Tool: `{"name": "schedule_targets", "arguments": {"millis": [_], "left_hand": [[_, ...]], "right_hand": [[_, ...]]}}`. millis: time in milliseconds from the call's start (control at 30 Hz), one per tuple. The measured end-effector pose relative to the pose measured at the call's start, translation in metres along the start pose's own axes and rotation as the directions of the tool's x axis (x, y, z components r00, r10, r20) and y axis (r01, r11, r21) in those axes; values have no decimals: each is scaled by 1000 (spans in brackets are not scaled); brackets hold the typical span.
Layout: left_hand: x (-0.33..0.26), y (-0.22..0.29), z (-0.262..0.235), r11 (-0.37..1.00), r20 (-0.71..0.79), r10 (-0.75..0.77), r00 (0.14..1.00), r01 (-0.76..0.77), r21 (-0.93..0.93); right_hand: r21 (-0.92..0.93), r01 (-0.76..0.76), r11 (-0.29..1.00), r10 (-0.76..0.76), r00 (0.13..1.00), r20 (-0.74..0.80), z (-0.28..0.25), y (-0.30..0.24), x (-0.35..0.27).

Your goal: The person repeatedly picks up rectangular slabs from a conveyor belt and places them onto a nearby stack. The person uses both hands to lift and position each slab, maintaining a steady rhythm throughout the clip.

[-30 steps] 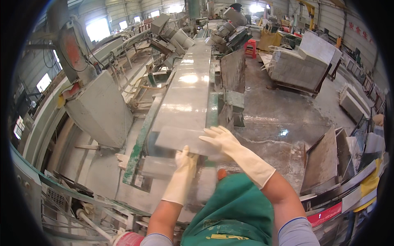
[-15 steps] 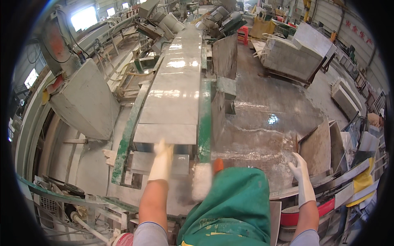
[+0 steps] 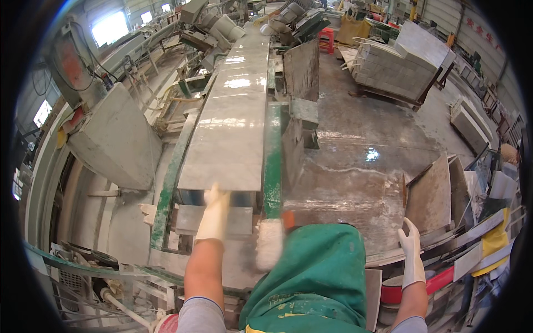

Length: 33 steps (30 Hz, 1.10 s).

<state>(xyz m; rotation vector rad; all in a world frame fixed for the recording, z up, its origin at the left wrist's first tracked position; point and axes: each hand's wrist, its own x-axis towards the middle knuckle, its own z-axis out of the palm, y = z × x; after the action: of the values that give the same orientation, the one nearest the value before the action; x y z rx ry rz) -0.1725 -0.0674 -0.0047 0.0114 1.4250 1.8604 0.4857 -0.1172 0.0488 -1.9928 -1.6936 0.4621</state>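
Note:
My left hand (image 3: 215,201), in a pale rubber glove, reaches forward to the near edge of a light stone slab (image 3: 222,175). Its fingertips touch that edge, and its visible fingers point forward, not wrapped round the slab. The slab lies in line with more wet, glossy slabs (image 3: 230,125) on a long conveyor bed between green rails (image 3: 272,161). My right hand (image 3: 411,244), gloved the same way, hangs out to the right with its fingers apart and holds nothing. Close beside it leans a brownish stone panel (image 3: 430,194).
Below my left hand lies a short grey piece (image 3: 214,220) across the frame. A pale padded block (image 3: 270,244) caps the right rail's end. A tilted stone block (image 3: 119,139) stands left. Stacked slabs (image 3: 388,69) rest beyond the wet floor (image 3: 355,133). A green apron covers my front.
The seam between the near slab and the one ahead has become fainter. My left hand stays at the near edge. My right hand's fingers have turned more upward, and the view has shifted slightly.

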Motion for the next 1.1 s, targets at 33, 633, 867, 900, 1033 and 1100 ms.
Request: {"name": "schedule_targets", "arguments": {"millis": [33, 633, 867, 900, 1033, 1100], "left_hand": [[0, 1, 1, 999, 4, 0, 1000, 1, -37], [11, -4, 1, 1000, -38, -8, 999, 8, 13], [1, 17, -11, 981, 7, -169, 986, 167, 100], [-2, 20, -13, 975, 56, -172, 983, 162, 151], [-17, 35, -24, 855, 188, -124, 974, 9, 518], [-28, 41, -35, 617, 226, -69, 972, -137, 775]], "right_hand": [[-6, 16, 1000, -16, 1000, -8, 3, -2, 1], [3, 44, 999, -44, 999, 16, 30, 24, 4], [-17, 44, 999, -44, 999, 6, 19, 36, -14], [-15, 34, 999, -34, 999, 0, 15, 39, -17], [-66, 40, 997, -43, 998, -39, -3, 59, -25], [-113, 144, 983, -153, 985, -75, -16, 75, -23]]}}
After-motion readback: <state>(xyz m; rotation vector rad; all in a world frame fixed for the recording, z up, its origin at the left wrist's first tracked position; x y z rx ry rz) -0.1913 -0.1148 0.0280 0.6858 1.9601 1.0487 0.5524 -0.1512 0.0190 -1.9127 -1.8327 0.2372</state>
